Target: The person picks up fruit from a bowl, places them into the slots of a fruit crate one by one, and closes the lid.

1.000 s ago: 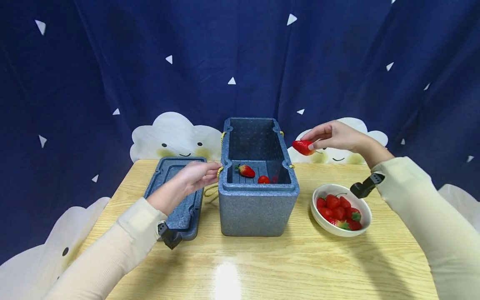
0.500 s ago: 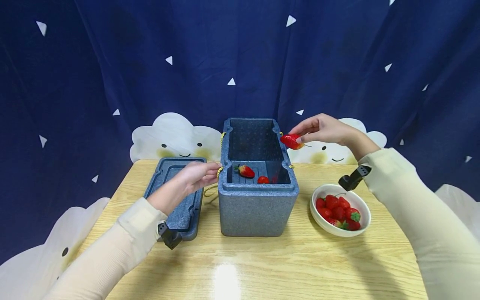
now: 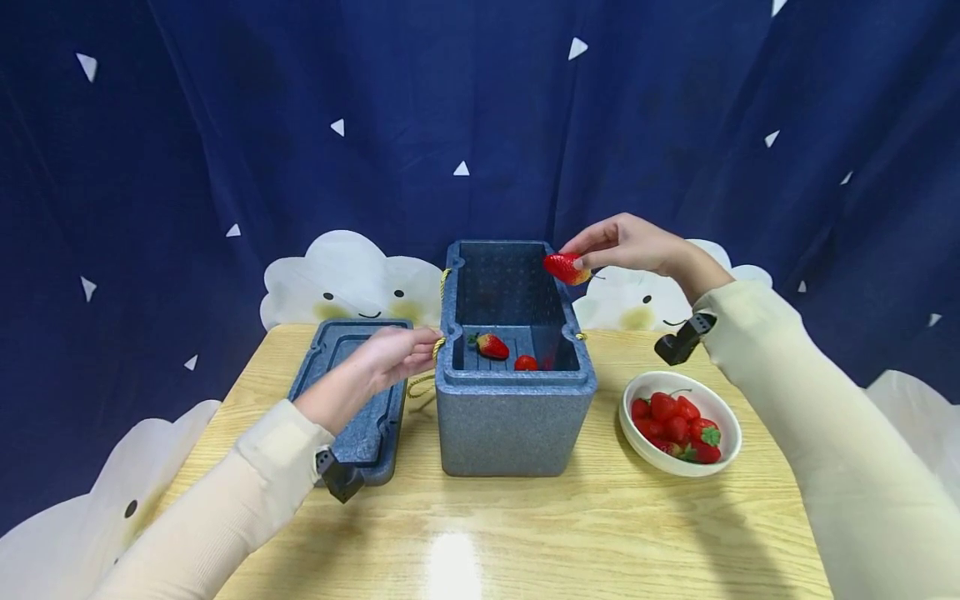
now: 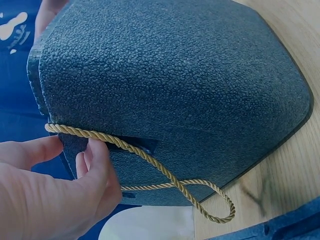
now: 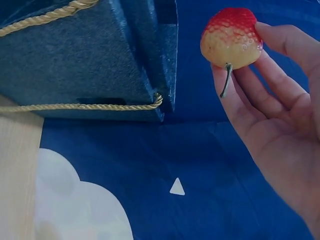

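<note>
My right hand (image 3: 632,243) pinches a red strawberry (image 3: 566,268) between thumb and fingertips, above the right rim of a blue-grey foam box (image 3: 510,429). In the right wrist view, the strawberry (image 5: 231,42) shows its pale yellow base and thin green stem. My left hand (image 3: 395,352) holds the box's left rim beside a gold rope handle (image 3: 440,346). Seen from the left wrist, the thumb and a finger of my left hand (image 4: 60,195) sit at the box edge under the rope (image 4: 150,159). Inside the box lie a strawberry (image 3: 492,346) and another round red fruit (image 3: 526,362).
A white bowl (image 3: 637,437) of several strawberries stands right of the box on the wooden table (image 3: 570,533). The box's lid (image 3: 378,467) lies to its left, partly under my left arm. Behind hangs a dark blue curtain (image 3: 300,100) with white cloud shapes.
My right hand has moved left and slightly up with the strawberry, from right of the box to over its right rim. My left hand stays where it was.
</note>
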Motion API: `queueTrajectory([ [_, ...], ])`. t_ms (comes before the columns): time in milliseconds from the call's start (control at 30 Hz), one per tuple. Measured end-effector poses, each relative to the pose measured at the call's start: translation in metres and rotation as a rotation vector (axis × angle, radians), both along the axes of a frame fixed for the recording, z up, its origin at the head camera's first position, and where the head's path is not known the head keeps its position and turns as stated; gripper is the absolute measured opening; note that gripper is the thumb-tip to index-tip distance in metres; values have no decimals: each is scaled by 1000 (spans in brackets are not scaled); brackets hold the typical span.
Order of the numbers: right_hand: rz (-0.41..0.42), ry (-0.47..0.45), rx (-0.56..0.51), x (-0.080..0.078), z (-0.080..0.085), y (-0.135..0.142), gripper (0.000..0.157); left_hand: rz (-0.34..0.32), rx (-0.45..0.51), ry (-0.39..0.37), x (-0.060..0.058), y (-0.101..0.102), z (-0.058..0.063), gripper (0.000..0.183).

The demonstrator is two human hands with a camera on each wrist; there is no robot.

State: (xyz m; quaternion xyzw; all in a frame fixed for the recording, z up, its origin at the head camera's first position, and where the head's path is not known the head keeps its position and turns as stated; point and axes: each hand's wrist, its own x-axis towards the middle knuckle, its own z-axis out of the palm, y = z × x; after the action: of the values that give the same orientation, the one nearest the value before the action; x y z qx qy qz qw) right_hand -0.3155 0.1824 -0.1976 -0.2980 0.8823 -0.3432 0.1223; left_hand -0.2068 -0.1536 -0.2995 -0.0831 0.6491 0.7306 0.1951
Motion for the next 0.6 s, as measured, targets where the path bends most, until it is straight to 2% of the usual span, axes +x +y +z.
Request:
queueTrajectory([
  [600,-5,-4,-28,-16,13,-35,33,6,-17,6,1,-2,2,47],
])
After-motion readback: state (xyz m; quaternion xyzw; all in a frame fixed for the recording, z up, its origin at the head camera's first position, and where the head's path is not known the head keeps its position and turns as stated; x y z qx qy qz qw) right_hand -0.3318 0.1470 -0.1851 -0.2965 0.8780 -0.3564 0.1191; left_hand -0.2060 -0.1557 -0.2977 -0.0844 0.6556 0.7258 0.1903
